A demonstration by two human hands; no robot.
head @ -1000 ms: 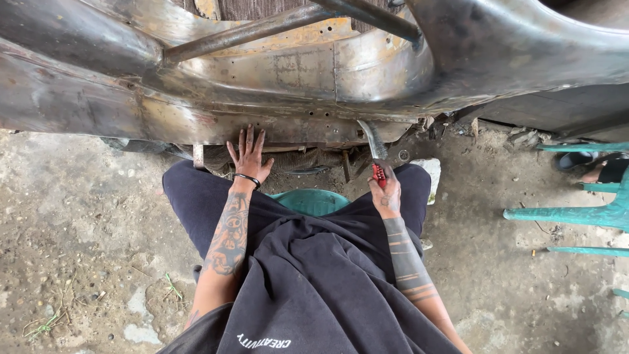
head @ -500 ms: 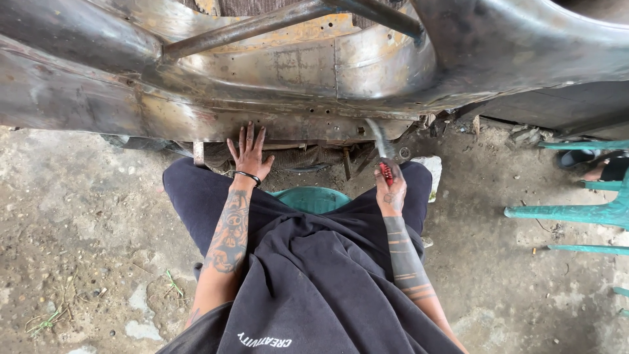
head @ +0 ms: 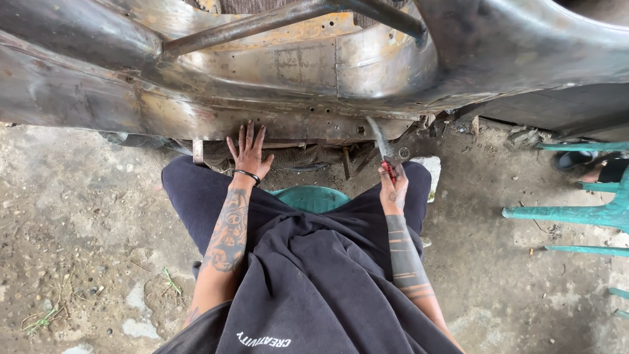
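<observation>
**Hands at the lower edge of a bare metal body panel**

A seated person leans toward a bare, rust-stained metal body panel [head: 288,78] that spans the top of the view. The left hand [head: 249,154] lies flat, fingers spread, against the panel's lower edge, holding nothing. The right hand [head: 393,190] has its grip closed around the red handle of a scraper-like tool [head: 382,145], whose grey blade points up and touches the same lower edge, just right of a row of small holes. A green stool [head: 311,196] shows between the person's knees. Turquoise chair legs [head: 576,213] stand to the right on the rough concrete floor [head: 78,216].
</observation>
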